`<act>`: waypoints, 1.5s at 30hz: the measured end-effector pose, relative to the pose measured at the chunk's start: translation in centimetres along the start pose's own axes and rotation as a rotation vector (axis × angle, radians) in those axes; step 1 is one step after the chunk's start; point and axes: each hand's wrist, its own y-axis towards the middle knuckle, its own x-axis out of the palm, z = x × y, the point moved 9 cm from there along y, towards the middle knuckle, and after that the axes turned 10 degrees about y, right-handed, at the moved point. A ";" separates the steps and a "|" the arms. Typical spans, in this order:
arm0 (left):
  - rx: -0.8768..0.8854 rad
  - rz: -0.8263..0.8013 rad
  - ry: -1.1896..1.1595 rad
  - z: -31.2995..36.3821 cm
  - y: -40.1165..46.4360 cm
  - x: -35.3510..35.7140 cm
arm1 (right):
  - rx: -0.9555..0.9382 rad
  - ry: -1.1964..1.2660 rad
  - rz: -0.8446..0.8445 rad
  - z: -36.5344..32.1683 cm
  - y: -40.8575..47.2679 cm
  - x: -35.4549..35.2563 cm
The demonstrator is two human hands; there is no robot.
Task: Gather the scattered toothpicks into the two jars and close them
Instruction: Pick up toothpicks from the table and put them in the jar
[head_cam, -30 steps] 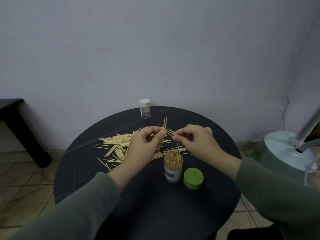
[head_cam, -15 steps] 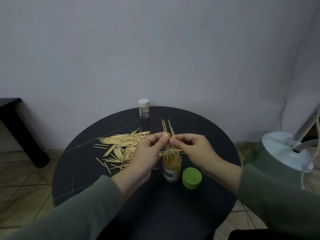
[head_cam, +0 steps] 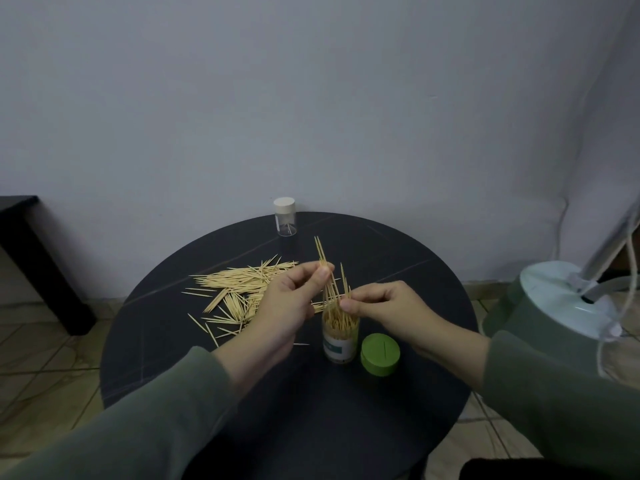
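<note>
Head view: the left hand (head_cam: 287,306) pinches a small bunch of toothpicks (head_cam: 327,275) between thumb and fingers, the sticks nearly upright, their lower ends going down into the open jar (head_cam: 340,336). The right hand (head_cam: 384,306) pinches the same bunch lower, just above the mouth of the jar. The jar stands directly under both grips on the round black table (head_cam: 381,427) and is already quite full. The green lid (head_cam: 380,354) lies just to the right of the jar, below the right hand. The scattered toothpicks (head_cam: 239,289) lie to the left of the left hand. Far behind the grips, at the table's edge, stands the second jar (head_cam: 285,217) with its white cap on.
</note>
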 end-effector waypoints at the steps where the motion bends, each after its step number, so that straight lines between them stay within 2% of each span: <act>1: -0.004 -0.009 0.002 -0.3 0.0 0.2 | 0.002 -0.009 -0.016 0.0 0.0 0.1; 6: 0.013 -0.051 -0.019 -0.8 0.1 0.8 | 0.022 -0.113 -0.093 0.1 0.2 0.2; 17: 0.060 -0.166 0.104 -1.4 0.4 0.7 | -0.038 -0.273 -0.089 -0.9 0.6 -1.0; 23: 0.229 -0.166 0.377 0.0 0.7 -0.3 | 0.033 -0.420 -0.162 -0.6 0.1 -0.6; 27: 0.218 -0.253 0.529 0.2 0.5 0.3 | 0.070 -0.498 -0.183 -0.1 0.0 -0.4; 29: 0.266 -0.274 0.665 0.8 0.1 0.6 | 0.055 -0.514 -0.190 -0.2 0.0 -0.3; 32: 0.461 -0.220 0.937 2.8 -0.7 0.9 | 0.042 -0.545 -0.199 -0.4 0.1 -0.1; 37: 0.743 -0.161 0.937 5.4 -1.9 1.2 | 0.050 -0.560 -0.198 -0.4 0.2 0.0; 40: 0.785 -0.113 0.919 6.0 -1.9 0.9 | 0.046 -0.534 -0.199 -0.4 0.3 0.0; 45: 0.721 -0.087 0.899 5.6 -1.6 0.7 | 0.042 -0.525 -0.216 -0.5 0.3 0.2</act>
